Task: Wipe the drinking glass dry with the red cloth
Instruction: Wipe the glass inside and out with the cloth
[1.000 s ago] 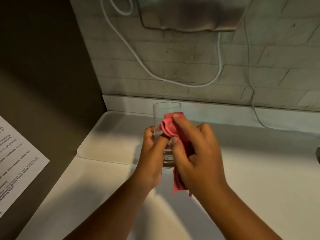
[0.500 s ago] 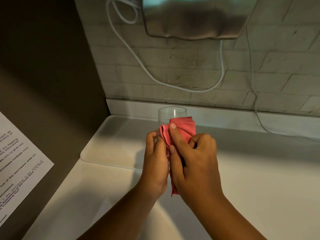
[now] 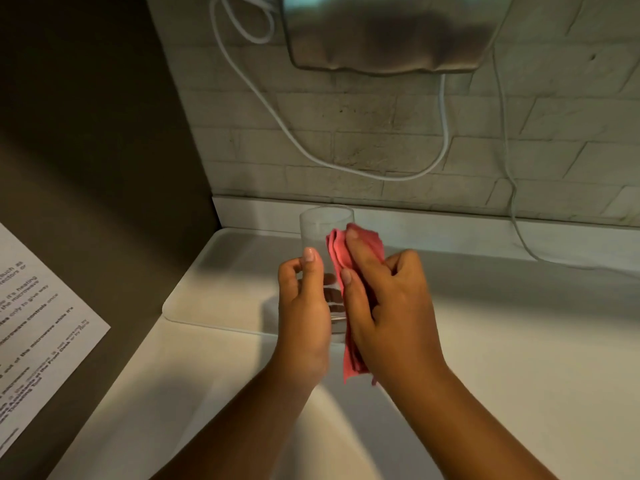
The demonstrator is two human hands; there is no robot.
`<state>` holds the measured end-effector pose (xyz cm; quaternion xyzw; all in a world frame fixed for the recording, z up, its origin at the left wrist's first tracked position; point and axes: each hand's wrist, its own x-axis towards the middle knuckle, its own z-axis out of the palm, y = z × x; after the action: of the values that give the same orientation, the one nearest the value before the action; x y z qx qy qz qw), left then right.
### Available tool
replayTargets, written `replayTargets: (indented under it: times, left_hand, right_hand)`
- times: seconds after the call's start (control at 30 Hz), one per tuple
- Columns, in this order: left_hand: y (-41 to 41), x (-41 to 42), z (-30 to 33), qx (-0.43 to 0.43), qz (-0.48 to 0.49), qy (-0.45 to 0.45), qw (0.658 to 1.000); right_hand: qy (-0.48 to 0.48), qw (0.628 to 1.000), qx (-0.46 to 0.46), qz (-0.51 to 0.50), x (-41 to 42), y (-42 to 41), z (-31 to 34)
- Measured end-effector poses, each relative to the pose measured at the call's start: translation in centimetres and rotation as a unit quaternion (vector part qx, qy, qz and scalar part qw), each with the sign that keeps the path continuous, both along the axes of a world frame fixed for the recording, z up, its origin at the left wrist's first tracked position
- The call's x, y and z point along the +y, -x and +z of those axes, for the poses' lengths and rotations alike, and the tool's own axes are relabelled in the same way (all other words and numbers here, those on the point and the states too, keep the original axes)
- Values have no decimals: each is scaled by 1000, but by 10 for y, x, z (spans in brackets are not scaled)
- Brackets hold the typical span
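Note:
A clear drinking glass is held upright above the white counter, its rim towards the wall. My left hand grips its lower left side, thumb up along the glass. The folded red cloth is pressed flat against the glass's right side by my right hand, with the fingers laid over the cloth. A strip of cloth hangs down below my right palm. The bottom of the glass is hidden between the two hands.
A white tray lies on the counter below the glass, against the back wall. White cables droop along the brick wall under a metal appliance. A dark panel with a printed paper sheet stands at the left.
The cloth and my right fingers have shifted from the rim's front to the glass's right side, uncovering more of the glass. My left thumb has straightened upward.

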<state>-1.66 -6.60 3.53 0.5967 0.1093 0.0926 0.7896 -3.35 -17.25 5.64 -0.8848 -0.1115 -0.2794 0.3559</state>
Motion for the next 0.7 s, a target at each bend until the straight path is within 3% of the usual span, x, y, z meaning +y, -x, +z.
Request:
replayTargets:
  times: [0.3, 0.57, 0.7]
  left_hand:
    - [-2, 1, -4, -20, -9, -28, 999]
    - [9, -6, 3, 4, -5, -55, 998]
    - [0, 4, 7, 6, 7, -35, 999]
  right_hand:
    - [84, 996, -20, 19, 7, 7, 6]
    - [-15, 1000, -19, -13, 2, -28, 18]
    - [-29, 999, 3, 34, 2, -8, 0]
